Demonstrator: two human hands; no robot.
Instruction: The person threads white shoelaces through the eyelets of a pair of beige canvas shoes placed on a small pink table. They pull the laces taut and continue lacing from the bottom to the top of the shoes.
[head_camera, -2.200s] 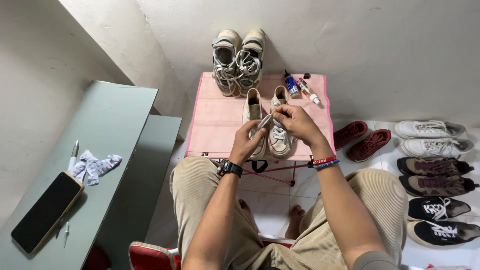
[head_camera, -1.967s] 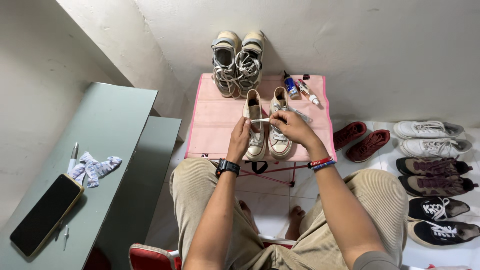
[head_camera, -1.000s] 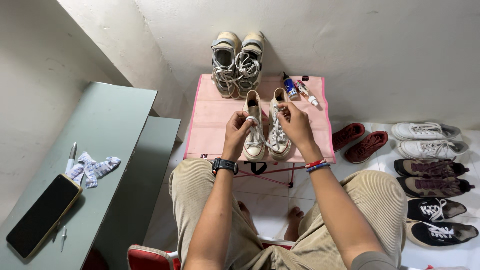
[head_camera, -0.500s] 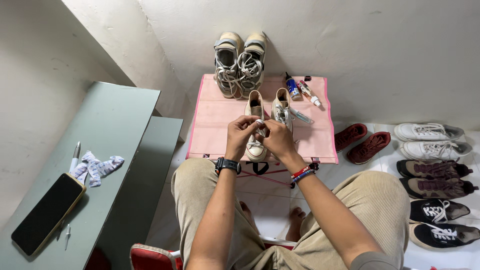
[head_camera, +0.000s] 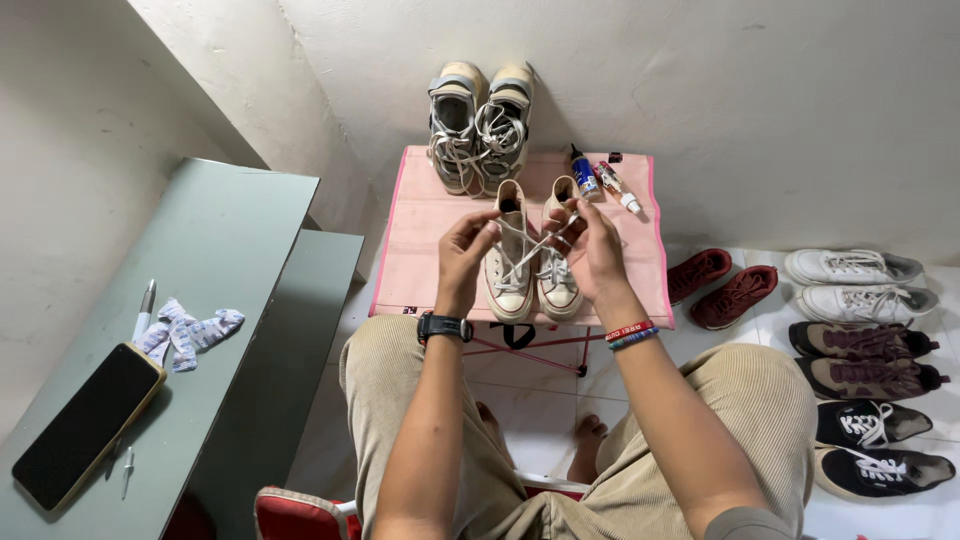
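Observation:
Two cream high-top sneakers stand side by side on a small pink folding table (head_camera: 420, 250). My left hand (head_camera: 463, 248) and my right hand (head_camera: 590, 245) each pinch an end of the white lace of the left sneaker (head_camera: 510, 265), pulling the ends apart above it. The lace crosses over the right sneaker (head_camera: 558, 260). My left wrist carries a black watch. Coloured bands circle my right wrist.
A chunky beige pair (head_camera: 478, 125) stands at the table's far edge beside small tubes (head_camera: 600, 180). Dark red, white, brown and black shoe pairs (head_camera: 850, 310) line the floor on the right. On the grey bench (head_camera: 240, 260) at left lie a phone (head_camera: 85, 425), a pen and wrappers.
My hands left the right sneaker and shifted onto the left one. They then drew apart, stretching the lace ends out to each side.

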